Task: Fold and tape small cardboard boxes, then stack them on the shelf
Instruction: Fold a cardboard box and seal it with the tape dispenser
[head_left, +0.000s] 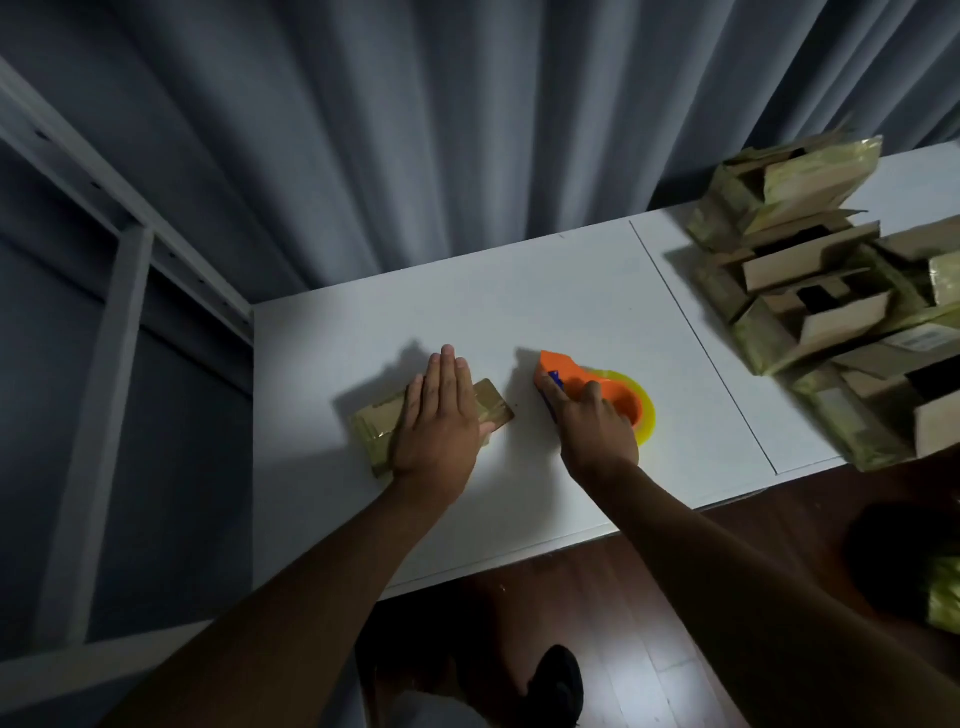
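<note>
Left hand (436, 421) lies flat, fingers straight, pressing the small cardboard box (382, 431) onto the worktop (571, 291) — right hand (592, 426), just beside, grips the orange tape dispenser (597, 387).

box (379, 423): middle hidden under left hand (436, 415) | box pile (831, 291): cut off at right edge

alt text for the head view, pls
A person's left hand presses flat on a small cardboard box on a white table, while the right hand grips an orange tape dispenser beside it. Unfolded boxes are piled at the table's right end.
</note>
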